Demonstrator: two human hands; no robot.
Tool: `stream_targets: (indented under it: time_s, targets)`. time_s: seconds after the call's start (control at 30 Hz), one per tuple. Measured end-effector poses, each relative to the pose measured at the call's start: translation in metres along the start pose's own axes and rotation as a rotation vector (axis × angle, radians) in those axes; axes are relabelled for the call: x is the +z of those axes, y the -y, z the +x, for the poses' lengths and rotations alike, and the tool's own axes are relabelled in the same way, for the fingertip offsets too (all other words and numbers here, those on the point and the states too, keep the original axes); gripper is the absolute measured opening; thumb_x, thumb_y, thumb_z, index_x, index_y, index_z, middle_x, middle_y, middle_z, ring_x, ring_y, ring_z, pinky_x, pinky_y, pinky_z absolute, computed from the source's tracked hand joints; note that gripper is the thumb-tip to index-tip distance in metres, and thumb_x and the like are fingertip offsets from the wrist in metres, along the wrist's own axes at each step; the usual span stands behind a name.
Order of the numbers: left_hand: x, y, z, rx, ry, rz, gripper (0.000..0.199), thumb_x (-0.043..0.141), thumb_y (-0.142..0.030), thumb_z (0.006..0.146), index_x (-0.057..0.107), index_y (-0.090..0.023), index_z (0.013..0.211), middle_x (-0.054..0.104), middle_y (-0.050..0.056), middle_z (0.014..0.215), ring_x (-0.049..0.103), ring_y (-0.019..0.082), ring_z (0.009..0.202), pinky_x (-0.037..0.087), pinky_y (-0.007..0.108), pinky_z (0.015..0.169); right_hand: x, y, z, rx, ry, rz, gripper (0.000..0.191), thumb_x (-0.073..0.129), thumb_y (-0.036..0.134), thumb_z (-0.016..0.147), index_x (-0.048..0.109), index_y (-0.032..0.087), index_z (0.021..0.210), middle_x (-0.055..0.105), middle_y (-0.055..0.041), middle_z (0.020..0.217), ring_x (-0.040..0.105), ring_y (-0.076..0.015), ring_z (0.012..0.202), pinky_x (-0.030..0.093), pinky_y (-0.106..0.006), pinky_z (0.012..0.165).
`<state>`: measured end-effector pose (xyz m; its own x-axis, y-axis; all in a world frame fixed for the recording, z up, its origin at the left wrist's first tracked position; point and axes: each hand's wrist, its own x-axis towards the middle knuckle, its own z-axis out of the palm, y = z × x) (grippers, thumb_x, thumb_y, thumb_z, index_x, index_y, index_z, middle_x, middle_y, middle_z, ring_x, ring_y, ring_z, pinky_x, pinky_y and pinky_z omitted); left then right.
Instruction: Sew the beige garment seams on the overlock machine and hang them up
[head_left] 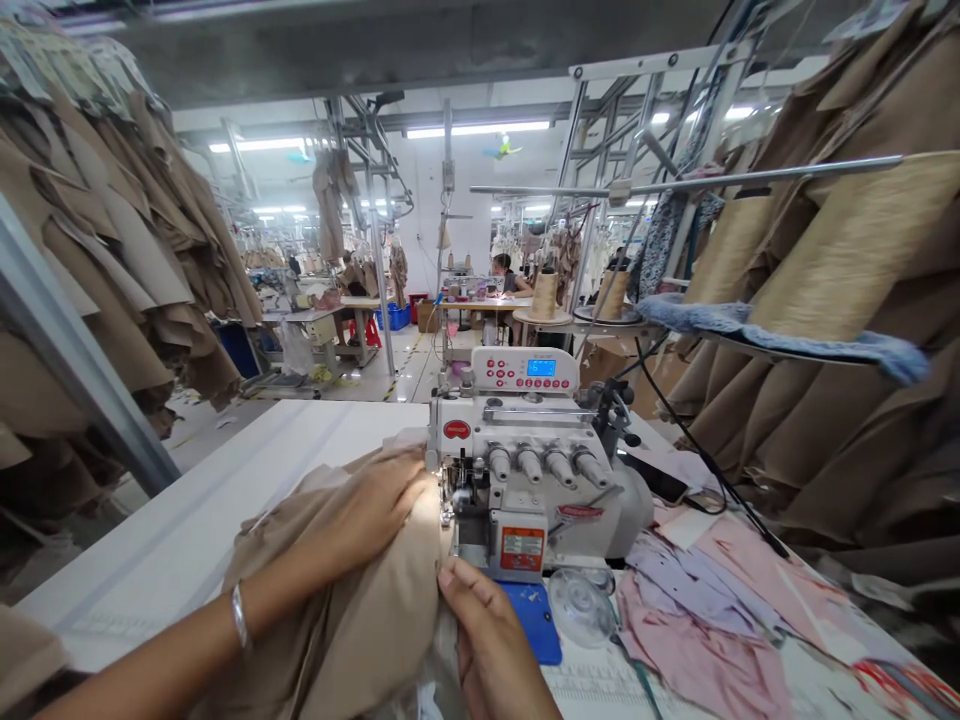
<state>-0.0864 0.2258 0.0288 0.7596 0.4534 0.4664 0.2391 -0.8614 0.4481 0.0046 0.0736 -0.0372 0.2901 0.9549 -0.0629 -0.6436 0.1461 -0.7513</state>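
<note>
A tan fabric piece (375, 610) lies bunched on the white table, its right edge running along the needle area of an overlock sewing machine (540, 440). My left hand (379, 510), with a silver bangle on the wrist, rests flat on the cloth with fingers stretched toward the lit presser foot (447, 508). Closer to me, my right hand (484, 625) pinches the fabric's edge between thumb and fingers, just below the machine's front. Folds hide much of the fabric's left part.
Pink and lilac cloth scraps (705, 610) lie right of the machine, beside a phone (652, 475). Thread cones (847, 250) stand on a rack at upper right. Tan garments (112, 220) hang on both sides. A co-worker (510, 275) sits farther back.
</note>
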Motion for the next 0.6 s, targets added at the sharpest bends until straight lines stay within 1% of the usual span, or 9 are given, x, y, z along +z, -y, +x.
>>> stream_targets:
  time_s: [0.07,0.13,0.17,0.23,0.33,0.4,0.47,0.53,0.6]
  targets:
    - [0.006,0.003,-0.026,0.149,-0.193,0.115,0.029,0.037,-0.019,0.1,0.059,-0.019,0.12,0.069,0.009,0.112,0.06,0.023,0.112,0.037,0.048,0.112,-0.005,-0.012,-0.004,-0.009,-0.015,0.023,0.049,0.088,0.052,0.069,0.072,0.021,0.104,0.071,-0.0065,0.112,0.061,-0.0232,0.109,0.047,-0.028,0.093]
    - [0.018,-0.004,-0.066,0.466,-0.379,0.301,0.029,0.039,-0.017,0.101,0.061,-0.024,0.119,0.071,0.003,0.109,0.06,0.018,0.112,0.033,0.042,0.116,-0.011,-0.025,-0.008,-0.086,-0.017,0.006,0.059,0.087,0.053,0.071,0.064,0.025,0.117,0.067,-0.0055,0.125,0.061,-0.0221,0.114,0.046,-0.029,0.096]
    - [0.024,-0.011,-0.087,0.619,-0.392,0.363,0.03,0.039,-0.015,0.102,0.064,-0.027,0.114,0.072,-0.001,0.105,0.061,0.015,0.109,0.034,0.038,0.117,-0.014,-0.031,-0.01,-0.136,-0.012,0.0,0.061,0.086,0.053,0.072,0.059,0.028,0.12,0.066,-0.0051,0.127,0.063,-0.022,0.112,0.047,-0.03,0.096]
    - [0.03,-0.024,-0.12,0.704,-0.319,0.524,0.031,0.04,-0.013,0.102,0.067,-0.027,0.108,0.074,-0.005,0.102,0.064,0.012,0.101,0.037,0.029,0.114,-0.021,-0.04,-0.013,-0.213,-0.016,-0.023,0.06,0.083,0.054,0.076,0.049,0.031,0.121,0.068,-0.0049,0.123,0.067,-0.0219,0.101,0.051,-0.033,0.09]
    - [0.02,-0.029,-0.136,0.482,-0.205,0.569,0.033,0.037,-0.012,0.101,0.067,-0.021,0.11,0.075,0.001,0.103,0.068,0.013,0.097,0.05,0.022,0.098,-0.037,-0.046,-0.017,-0.193,-0.028,-0.226,0.054,0.075,0.059,0.081,0.053,0.026,0.118,0.072,-0.0074,0.108,0.069,-0.0243,0.09,0.054,-0.036,0.083]
    - [0.002,-0.019,-0.127,0.241,-0.219,0.45,0.03,0.038,-0.014,0.099,0.061,-0.018,0.118,0.074,0.005,0.105,0.07,0.015,0.095,0.055,0.02,0.085,-0.05,-0.045,-0.02,-0.173,-0.085,-0.433,0.056,0.073,0.063,0.08,0.062,0.021,0.117,0.073,-0.011,0.108,0.067,-0.0282,0.098,0.053,-0.037,0.089]
    - [-0.016,-0.003,-0.11,0.039,-0.229,0.388,0.031,0.042,-0.016,0.097,0.057,-0.018,0.124,0.071,0.008,0.111,0.07,0.016,0.095,0.057,0.022,0.08,-0.06,-0.044,-0.022,-0.18,-0.146,-0.609,0.057,0.072,0.063,0.081,0.067,0.019,0.117,0.071,-0.013,0.116,0.063,-0.0313,0.108,0.05,-0.038,0.096]
    - [-0.028,0.012,-0.094,0.005,-0.204,0.482,0.033,0.042,-0.015,0.097,0.058,-0.021,0.126,0.067,0.01,0.121,0.068,0.021,0.102,0.057,0.032,0.085,-0.063,-0.043,-0.024,-0.177,-0.131,-0.729,0.056,0.069,0.062,0.084,0.068,0.019,0.12,0.07,-0.0133,0.12,0.06,-0.0328,0.113,0.048,-0.038,0.099]
    - [-0.032,0.02,-0.086,0.128,-0.124,0.623,0.037,0.04,-0.012,0.096,0.062,-0.024,0.123,0.064,0.01,0.129,0.063,0.028,0.111,0.053,0.044,0.091,-0.062,-0.04,-0.025,-0.154,-0.045,-0.78,0.056,0.067,0.06,0.087,0.068,0.019,0.124,0.069,-0.0131,0.122,0.06,-0.033,0.114,0.049,-0.038,0.099]
